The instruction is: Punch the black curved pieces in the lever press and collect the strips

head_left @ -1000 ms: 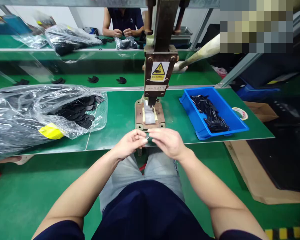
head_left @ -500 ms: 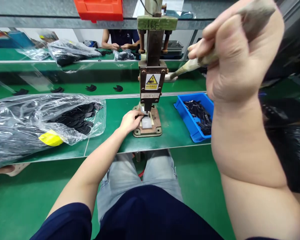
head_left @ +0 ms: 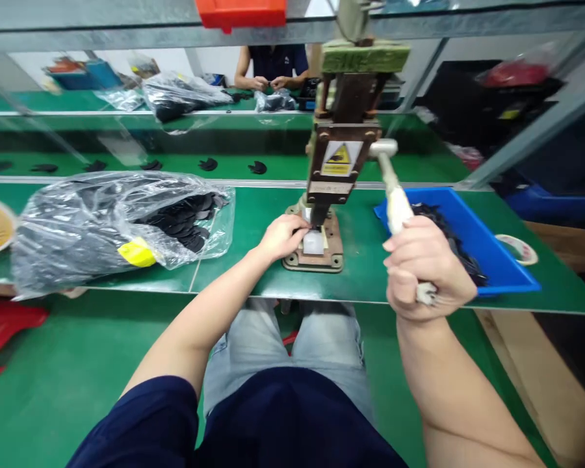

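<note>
- one press (head_left: pixel 344 132), one warning-triangle label (head_left: pixel 341 158), lettering blurred
- one lever (head_left: pixel 396 196), right hand (head_left: pixel 429 268) clenched around it
- left hand (head_left: pixel 283 236) at press base (head_left: pixel 314 262); finger grip cannot be told

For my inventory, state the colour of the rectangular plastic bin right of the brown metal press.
The rectangular plastic bin is blue, clearest in the head view.

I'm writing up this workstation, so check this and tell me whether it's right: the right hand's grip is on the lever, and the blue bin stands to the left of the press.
Not quite: the head view shows the blue bin to the right of the press. The right hand's grip is on the lever, as stated.
</note>
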`<state>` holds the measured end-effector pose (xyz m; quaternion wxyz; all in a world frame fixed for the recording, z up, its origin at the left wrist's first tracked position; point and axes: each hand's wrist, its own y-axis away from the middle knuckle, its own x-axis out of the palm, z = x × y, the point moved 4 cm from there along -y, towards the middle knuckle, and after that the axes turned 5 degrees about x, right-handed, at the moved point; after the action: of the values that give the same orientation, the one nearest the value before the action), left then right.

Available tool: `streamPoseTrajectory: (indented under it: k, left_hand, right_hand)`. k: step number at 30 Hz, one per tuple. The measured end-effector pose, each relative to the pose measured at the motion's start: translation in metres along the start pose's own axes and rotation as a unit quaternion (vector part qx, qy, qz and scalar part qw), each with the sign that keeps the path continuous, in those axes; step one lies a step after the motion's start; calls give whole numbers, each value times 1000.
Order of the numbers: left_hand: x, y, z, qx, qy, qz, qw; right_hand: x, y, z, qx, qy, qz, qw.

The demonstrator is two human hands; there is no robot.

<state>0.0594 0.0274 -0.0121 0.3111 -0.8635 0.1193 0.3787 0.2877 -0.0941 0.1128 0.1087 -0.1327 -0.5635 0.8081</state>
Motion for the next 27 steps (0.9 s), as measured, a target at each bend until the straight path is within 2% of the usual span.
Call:
streamPoseTrajectory:
  k: [3,5,8,11,14,17,20,23,27]
  left_hand:
    - [-9,-1,5,25,-5,27,999]
    - [-30,1,23,-2,-44,32,999]
    - [-83,14,74,-141,-161,16,977]
    - [-141,36,131,-316,-274,-2,908]
    - [-173,49,170,-407,-322,5,855]
    - [-178,48,186,-428,-332,17,840]
    - [-175,45,191,-434,-343,35,832]
    - [-173,45,192,-406,-363,73,836]
    - [-173,46,188,-379,-378,99,839]
  right_hand:
    - [0,8,-10,-12,-11,-41,999]
    - [0,8,-16,-16,-19,-58,998]
    - [1,9,-20,-22,-18,-75,997]
    - [3,10,-23,-22,-22,-98,995]
    - [6,11,-22,-37,-36,-128,990]
    - [6,11,-20,-33,-32,-127,991]
    - [3,10,-16,-5,-13,-80,997]
    - [2,10,-14,-1,-6,-60,998]
    - [5,9,-15,-18,-16,-103,994]
